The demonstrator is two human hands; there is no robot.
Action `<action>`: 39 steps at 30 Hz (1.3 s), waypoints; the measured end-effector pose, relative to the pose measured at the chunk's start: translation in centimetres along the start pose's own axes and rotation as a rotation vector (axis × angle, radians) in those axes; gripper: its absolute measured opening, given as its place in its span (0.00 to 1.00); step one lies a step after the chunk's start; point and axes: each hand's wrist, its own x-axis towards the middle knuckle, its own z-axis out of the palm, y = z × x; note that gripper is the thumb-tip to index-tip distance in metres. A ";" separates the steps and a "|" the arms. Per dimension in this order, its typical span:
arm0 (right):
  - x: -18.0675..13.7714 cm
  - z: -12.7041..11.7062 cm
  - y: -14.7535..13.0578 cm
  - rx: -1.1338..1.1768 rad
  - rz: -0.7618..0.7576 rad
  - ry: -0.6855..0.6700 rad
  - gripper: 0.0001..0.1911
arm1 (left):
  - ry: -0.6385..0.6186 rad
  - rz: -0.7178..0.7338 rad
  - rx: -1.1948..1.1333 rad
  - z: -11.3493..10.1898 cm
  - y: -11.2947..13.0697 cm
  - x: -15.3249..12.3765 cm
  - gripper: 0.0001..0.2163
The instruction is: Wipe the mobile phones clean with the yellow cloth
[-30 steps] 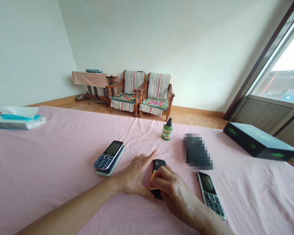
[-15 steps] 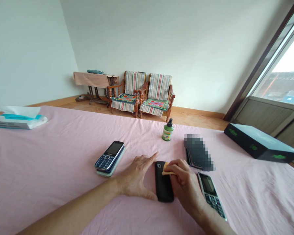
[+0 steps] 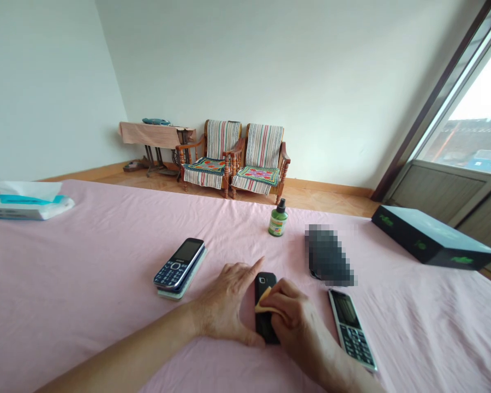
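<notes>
A pink sheet (image 3: pixel 85 273) covers the work surface across the whole lower half of the frame, with a pale-walled room and a large window (image 3: pixel 474 125) at the right edge behind it. A long dark box (image 3: pixel 431 240) with green markings lies at mid-right. Two wooden armchairs (image 3: pixel 235 164) with striped covers stand at upper centre against the far wall. A tissue pack (image 3: pixel 24 199) rests at the left edge.

At lower centre the person's left hand (image 3: pixel 225 305) lies flat on the sheet. Its fingers (image 3: pixel 251 268) are loosely together, the forefinger stretched out, and the thumb rests against the left edge of a black phone (image 3: pixel 267 329). The phone lies face down between the two hands, at lower centre, just right of the middle. The right hand (image 3: pixel 297 322) rests on top of it, fingertips (image 3: pixel 281 299) pressed together and pinching a small yellow pad (image 3: pixel 263 303) against the phone's back.

A blue keypad phone (image 3: pixel 179 262) sits on a pale green case left of the hands. A grey keypad phone (image 3: pixel 352 330) lies just right of the right hand. A blurred dark item (image 3: pixel 327 256) lies above that phone. A small green bottle (image 3: pixel 279 219) stands upright above the hands.
</notes>
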 end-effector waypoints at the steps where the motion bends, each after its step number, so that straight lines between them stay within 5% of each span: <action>1: 0.2 -0.1 0.6 -0.008 -0.010 0.028 0.23 | -0.005 -0.001 0.005 -0.1 0.0 0.0 0.58; 6: 0.7 -0.5 2.2 -0.051 -0.016 0.104 0.24 | -0.035 -0.004 0.020 -0.3 0.1 -0.2 0.56; 13: -0.6 0.2 -0.4 -0.066 0.011 0.045 0.18 | -0.016 -0.005 0.004 -0.2 0.1 -0.2 0.59; 21: 0.7 0.0 1.8 -0.107 0.004 0.111 0.27 | -0.044 -0.030 0.016 -0.4 0.1 -0.3 0.59; 29: -0.7 0.8 -0.4 -0.079 0.012 0.078 0.16 | -0.021 -0.013 -0.022 -0.4 0.0 -0.1 0.59; 34: 0.5 0.7 1.2 -0.117 -0.003 0.121 0.25 | -0.035 -0.031 -0.006 -0.4 -0.1 -0.3 0.59; 39: 0.9 0.2 1.5 -0.160 -0.002 0.136 0.23 | -0.048 -0.038 0.004 -0.4 -0.2 -0.3 0.60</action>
